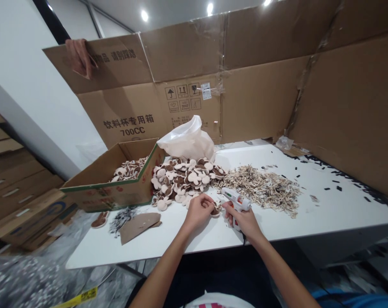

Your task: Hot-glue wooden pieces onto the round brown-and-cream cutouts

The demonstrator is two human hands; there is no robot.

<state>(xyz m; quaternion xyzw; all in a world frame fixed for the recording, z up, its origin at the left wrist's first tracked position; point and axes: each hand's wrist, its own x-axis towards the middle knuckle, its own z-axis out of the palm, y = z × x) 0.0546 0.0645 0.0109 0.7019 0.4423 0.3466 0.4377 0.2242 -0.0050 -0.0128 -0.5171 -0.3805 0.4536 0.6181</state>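
My right hand (241,218) is closed round a white hot glue gun (236,197), whose nozzle end tilts up and to the left. My left hand (198,210) has its fingers pinched at a small brown and cream felt piece (216,210) just above the table's front edge. The fingers partly hide that piece. Right behind it rises a heap of bunny-shaped felt pieces (181,177), brown on some faces and cream on others. To the right of the heap spreads a pile of thin beige strips or clips (264,188).
An open cardboard box (107,194) of felt pieces stands at the left, beside a white plastic bag (189,141). A torn cardboard scrap (139,226) and black bits (119,220) lie at front left. Tall cardboard walls (261,98) enclose the white table (312,231); small black pieces (357,182) scatter at right.
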